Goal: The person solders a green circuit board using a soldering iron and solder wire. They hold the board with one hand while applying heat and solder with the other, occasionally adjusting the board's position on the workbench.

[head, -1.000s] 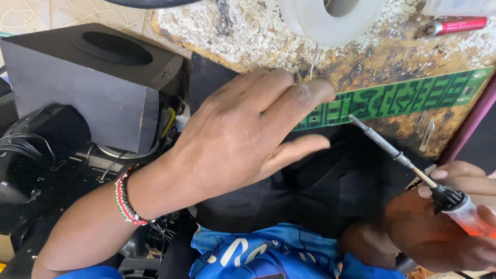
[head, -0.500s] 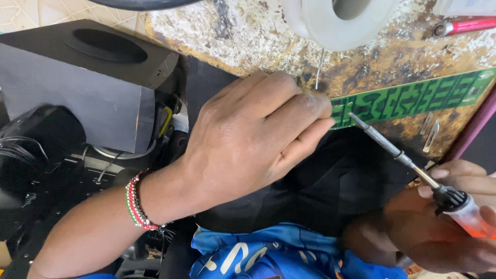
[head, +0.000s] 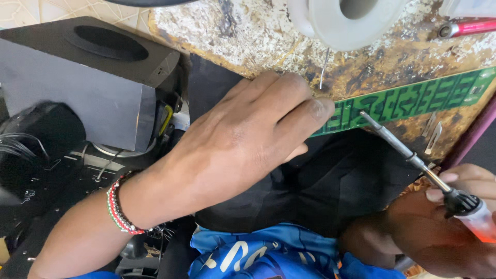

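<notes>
My left hand [head: 248, 139] is pressing fingers down on the green circuit board [head: 413, 101] on the bench; my right hand [head: 454, 217] is gripping the soldering iron [head: 408, 155], its tip sitting on the board.

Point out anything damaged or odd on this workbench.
The workbench top is badly worn: its surface is flaked, stained and scorched brown around the green circuit board. Two small loose metal pieces lie beside the board.

Single head view, steeply downward, close over workbench [head: 248, 36]
</notes>
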